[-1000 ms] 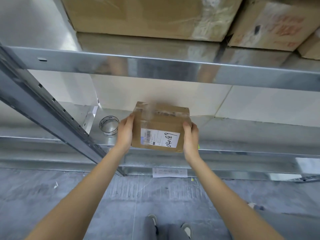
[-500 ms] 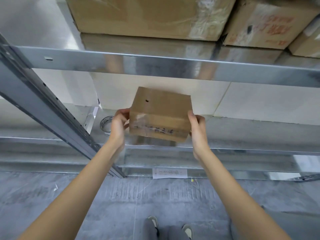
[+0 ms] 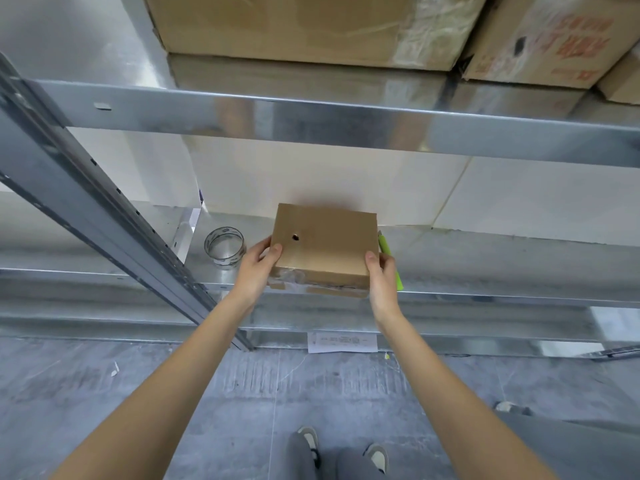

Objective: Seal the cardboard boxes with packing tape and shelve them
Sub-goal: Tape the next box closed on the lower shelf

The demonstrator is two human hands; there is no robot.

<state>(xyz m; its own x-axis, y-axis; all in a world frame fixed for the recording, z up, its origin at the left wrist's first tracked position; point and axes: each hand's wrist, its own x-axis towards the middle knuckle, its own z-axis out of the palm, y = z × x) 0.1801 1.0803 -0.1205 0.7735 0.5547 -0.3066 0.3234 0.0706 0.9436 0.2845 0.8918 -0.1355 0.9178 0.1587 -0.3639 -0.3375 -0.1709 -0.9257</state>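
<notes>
- Cardboard box [image 3: 323, 245], small and brown, sits at the middle of the view on or just over a metal shelf [image 3: 485, 258]; whether its base touches the shelf cannot be told.
- A small round hole shows in the box's top face near the left side, and clear tape runs along the front edge facing the person.
- Left hand [image 3: 256, 271] grips the box's left front corner, thumb laid on the top face and fingers curled round the side.
- Right hand [image 3: 381, 275] grips the right front corner the same way, thumb on top and fingers wrapped behind the side.
- Both bare forearms reach up from the bottom of the view to the box.
- A roll of clear packing tape [image 3: 225, 249] stands on the same shelf, just left of the left hand and not touching it.
- A bright green object [image 3: 389, 263] lies on the shelf just beside the box's right side, partly hidden by the right hand; what it is cannot be told.
- On the upper shelf [image 3: 346, 116] rest larger cardboard boxes [image 3: 311, 26], one at the right with red printing.
- A slanted metal upright [image 3: 104, 216] crosses the left of the view.
- Below, a white paper sheet [image 3: 342, 342] lies at the foot of the rack on a grey floor [image 3: 104, 393], and the person's shoes [image 3: 346, 452] show at the bottom edge.
</notes>
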